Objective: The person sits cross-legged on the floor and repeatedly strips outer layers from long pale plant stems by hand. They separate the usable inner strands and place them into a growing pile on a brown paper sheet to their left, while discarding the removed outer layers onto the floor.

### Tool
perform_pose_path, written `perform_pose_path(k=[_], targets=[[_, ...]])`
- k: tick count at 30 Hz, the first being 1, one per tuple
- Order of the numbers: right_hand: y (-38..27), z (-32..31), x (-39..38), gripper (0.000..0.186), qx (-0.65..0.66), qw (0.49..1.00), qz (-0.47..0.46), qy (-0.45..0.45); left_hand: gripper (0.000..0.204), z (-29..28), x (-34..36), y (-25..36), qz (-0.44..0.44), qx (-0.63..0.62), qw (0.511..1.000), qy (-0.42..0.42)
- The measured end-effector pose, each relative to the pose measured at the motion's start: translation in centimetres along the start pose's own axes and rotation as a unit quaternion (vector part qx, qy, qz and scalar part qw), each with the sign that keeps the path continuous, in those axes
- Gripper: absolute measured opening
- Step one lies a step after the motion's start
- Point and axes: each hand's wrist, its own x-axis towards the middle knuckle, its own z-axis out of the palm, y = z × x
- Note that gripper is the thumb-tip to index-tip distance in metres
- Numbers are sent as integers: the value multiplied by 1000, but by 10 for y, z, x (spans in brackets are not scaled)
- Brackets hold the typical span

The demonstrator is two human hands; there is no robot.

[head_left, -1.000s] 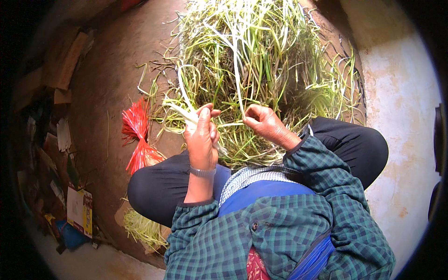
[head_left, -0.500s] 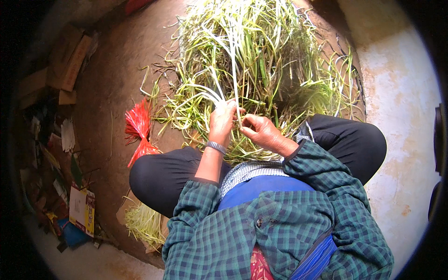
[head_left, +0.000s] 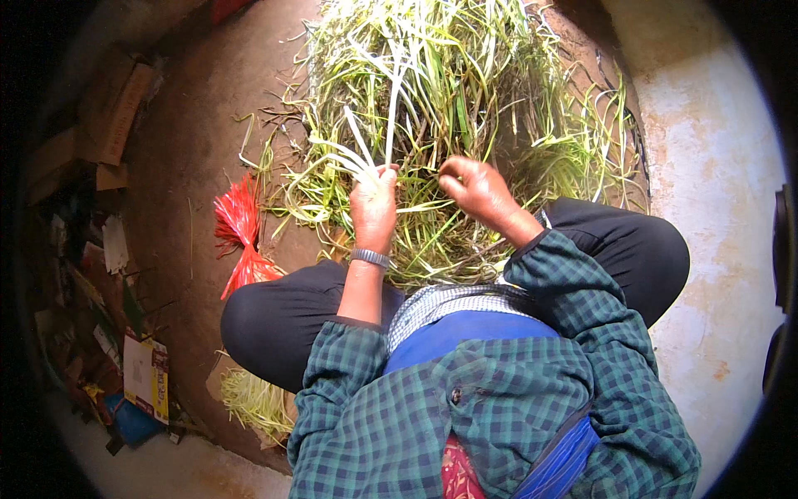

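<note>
My left hand (head_left: 374, 206), with a metal watch band on its wrist, is closed around a small bunch of long whitish leafy stalks (head_left: 391, 125). The stalks fan upward out of the fist, one long one standing almost straight. To its right, my right hand (head_left: 480, 190) hovers apart from the bunch, its fingers curled in. Whether anything lies in those fingers is hidden. Both hands are over the near part of a large tangled heap of green and yellowish stalks (head_left: 465, 91), with darker, withered strands mixed in.
A tied bundle of red plastic strips (head_left: 241, 237) lies left of the heap, by my knee. Below that knee is a smaller pile of trimmed pale stalks (head_left: 256, 403). Cardboard boxes (head_left: 125, 112) and litter line the left side; a pale concrete strip (head_left: 706, 249) runs along the right.
My right hand has left the long stalk and moved slightly up and to the right. My left hand has shifted a little left, keeping the stalks.
</note>
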Motion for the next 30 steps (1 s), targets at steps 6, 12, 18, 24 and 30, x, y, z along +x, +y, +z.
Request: perform_pose_path(k=[6, 12, 18, 24, 30], targets=[[8, 2, 59, 23, 42, 990, -48, 122, 18, -37, -6, 49, -109, -401, 907, -67], [16, 16, 98, 26, -117, 978, 60, 161, 33, -106, -16, 107, 67, -554, 827, 72], [25, 18, 115, 22, -184, 971, 86, 126, 37, -109, -21, 103, -3, -582, 813, 12], [-16, -23, 109, 13, 311, 948, 48, 51, 29, -80, -17, 73, -92, -508, 856, -8], [-58, -43, 82, 13, 533, 841, 88, -41, 27, -54, -16, 58, -135, -446, 885, -16]])
